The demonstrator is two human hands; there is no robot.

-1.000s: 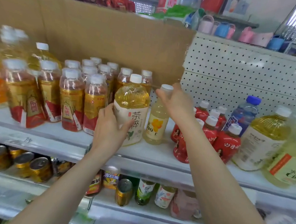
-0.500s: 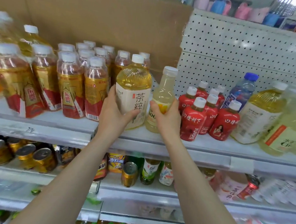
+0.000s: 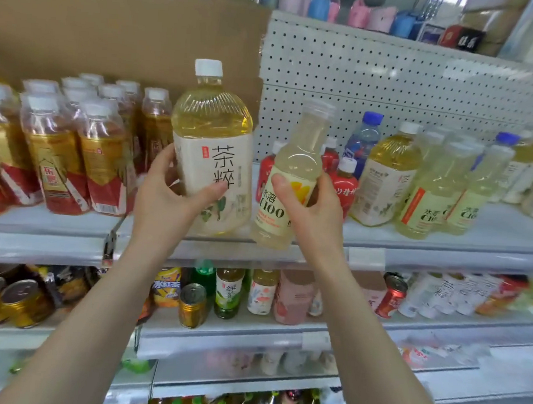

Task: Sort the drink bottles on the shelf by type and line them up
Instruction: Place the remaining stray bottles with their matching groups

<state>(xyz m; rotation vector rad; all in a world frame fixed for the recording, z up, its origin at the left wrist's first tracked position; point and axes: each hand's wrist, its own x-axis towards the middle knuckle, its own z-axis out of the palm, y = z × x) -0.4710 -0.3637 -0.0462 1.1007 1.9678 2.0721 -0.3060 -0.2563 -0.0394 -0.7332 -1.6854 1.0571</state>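
**A bottle in each hand at the shelf's front edge**

Head view: The left hand point(image 3: 168, 191) was curled round the lower half of a big yellow tea bottle point(image 3: 212, 141) with a white cap and a cream label. The thumb lay across the label's front and the fingers wrapped behind. The bottle stood upright, its base low by the front of the shelf point(image 3: 444, 255); whether it touched the shelf could not be told.

The right hand point(image 3: 316, 211) gripped a slimmer, pale C100 bottle point(image 3: 295, 159) round its label, thumb in front. This bottle leaned with its cap to the right, and its base hung in front of the shelf's front lip, just beside the tea bottle.

Behind the left hand stood a block of red-and-gold tea bottles point(image 3: 57, 155). Behind the right hand were small red bottles point(image 3: 345, 188). Further right on the shelf stood another yellow tea bottle point(image 3: 383, 178), and beside it more C100 bottles point(image 3: 432, 197).
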